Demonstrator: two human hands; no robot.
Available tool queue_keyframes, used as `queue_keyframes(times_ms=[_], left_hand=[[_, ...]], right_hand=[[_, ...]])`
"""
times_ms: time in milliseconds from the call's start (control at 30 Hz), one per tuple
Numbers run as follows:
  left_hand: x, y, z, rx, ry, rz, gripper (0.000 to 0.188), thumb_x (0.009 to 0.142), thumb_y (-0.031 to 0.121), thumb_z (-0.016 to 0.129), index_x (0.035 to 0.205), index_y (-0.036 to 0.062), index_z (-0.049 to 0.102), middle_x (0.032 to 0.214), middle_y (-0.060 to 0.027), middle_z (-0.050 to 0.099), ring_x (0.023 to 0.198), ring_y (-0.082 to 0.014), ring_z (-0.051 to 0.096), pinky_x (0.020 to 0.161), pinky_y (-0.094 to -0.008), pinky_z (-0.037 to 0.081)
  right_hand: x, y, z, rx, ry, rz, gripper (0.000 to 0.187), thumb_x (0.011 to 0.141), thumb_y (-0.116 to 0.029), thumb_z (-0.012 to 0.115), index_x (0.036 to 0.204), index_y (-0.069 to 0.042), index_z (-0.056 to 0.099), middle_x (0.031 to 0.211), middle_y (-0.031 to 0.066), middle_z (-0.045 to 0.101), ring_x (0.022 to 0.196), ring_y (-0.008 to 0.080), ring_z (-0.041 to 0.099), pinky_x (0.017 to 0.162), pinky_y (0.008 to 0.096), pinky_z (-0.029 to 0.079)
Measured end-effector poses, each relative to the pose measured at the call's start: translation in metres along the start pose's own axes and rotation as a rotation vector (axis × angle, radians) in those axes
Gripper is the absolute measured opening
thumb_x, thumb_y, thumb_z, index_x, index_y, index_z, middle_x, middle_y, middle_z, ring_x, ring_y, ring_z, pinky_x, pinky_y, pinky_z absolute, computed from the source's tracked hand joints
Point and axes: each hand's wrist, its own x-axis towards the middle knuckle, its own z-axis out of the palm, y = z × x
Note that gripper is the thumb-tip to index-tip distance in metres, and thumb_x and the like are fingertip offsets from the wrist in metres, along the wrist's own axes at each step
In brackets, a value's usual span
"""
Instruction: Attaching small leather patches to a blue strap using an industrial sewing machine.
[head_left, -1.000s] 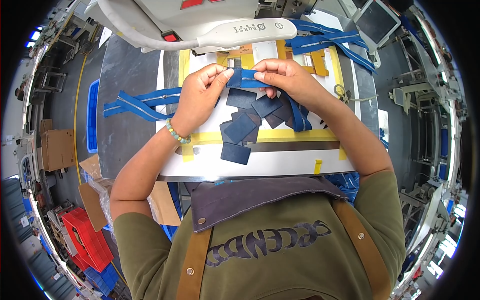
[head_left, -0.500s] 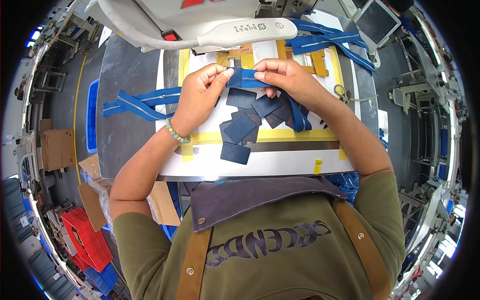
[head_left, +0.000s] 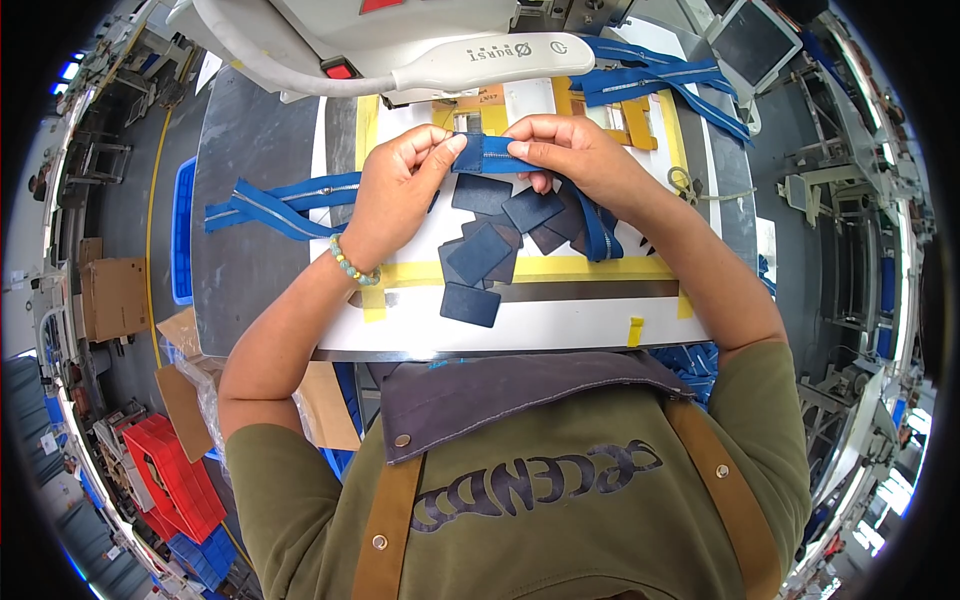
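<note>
Between my two hands a blue zipper strip point(head_left: 497, 155) with metal teeth is stretched over the work surface. At its left end sits a small dark blue patch point(head_left: 467, 154), pinched by my left hand point(head_left: 397, 190) between thumb and fingers. My right hand point(head_left: 575, 160) grips the zipper tape just right of the patch, and a loop of blue tape point(head_left: 601, 238) hangs below that hand. Nearer me lie several loose dark blue rectangular patches point(head_left: 480, 255), overlapping in a pile. Other blue zipper lengths point(head_left: 285, 205) stretch out left of my left wrist.
A white machine arm point(head_left: 490, 62) overhangs the far side. Yellow tape point(head_left: 520, 270) borders the white work surface. More blue zippers point(head_left: 655, 80) lie back right, near a monitor point(head_left: 755, 45). A blue bin point(head_left: 184, 230), a cardboard box point(head_left: 115, 298) and a red crate point(head_left: 175, 480) are at left.
</note>
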Motion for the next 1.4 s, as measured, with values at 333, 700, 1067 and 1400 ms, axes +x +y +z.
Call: queue_keyframes(times_ms=[333, 700, 1067, 1400], left_hand=[[-0.001, 0.001, 0.000, -0.003, 0.001, -0.002, 0.023, 0.107, 0.022, 0.066, 0.100, 0.0005, 0.071, 0.070, 0.0093, 0.055, 0.063, 0.0005, 0.037, 0.056, -0.0214, 0.030], [0.001, -0.001, 0.000, -0.008, 0.001, -0.011, 0.023, 0.107, 0.022, 0.067, 0.100, 0.0005, 0.071, 0.070, 0.0092, 0.055, 0.063, 0.0006, 0.037, 0.056, -0.0211, 0.030], [-0.002, 0.021, -0.049, 0.019, -0.152, 0.165, 0.038, 0.112, 0.021, 0.051, 0.141, 0.0004, 0.064, 0.122, -0.0102, 0.074, 0.106, -0.0143, 0.068, 0.095, -0.0287, 0.052], [-0.041, 0.005, -0.075, 0.922, -0.128, 0.501, 0.051, 0.084, 0.022, 0.084, 0.131, 0.0080, 0.070, 0.144, -0.0109, 0.065, 0.132, -0.0313, 0.059, 0.113, -0.0412, 0.046]], right_hand=[[-0.001, -0.001, 0.002, 0.011, 0.002, 0.001, 0.021, 0.106, -0.027, 0.064, 0.110, -0.008, 0.073, 0.082, -0.0054, 0.063, 0.076, 0.0037, 0.059, 0.074, 0.0200, 0.049], [0.000, 0.002, -0.001, 0.002, 0.003, 0.005, 0.023, 0.106, -0.027, 0.064, 0.113, -0.007, 0.073, 0.083, -0.0048, 0.064, 0.076, 0.0036, 0.059, 0.075, 0.0197, 0.049], [-0.007, -0.019, -0.035, 0.286, 0.144, 0.029, 0.024, 0.104, -0.021, 0.065, 0.121, -0.004, 0.069, 0.082, -0.0050, 0.056, 0.057, -0.0012, 0.041, 0.054, 0.0160, 0.033], [-0.007, -0.022, -0.060, 0.244, 0.132, 0.056, 0.031, 0.106, -0.023, 0.062, 0.126, -0.001, 0.065, 0.082, -0.0047, 0.053, 0.056, -0.0023, 0.036, 0.053, 0.0166, 0.032]])
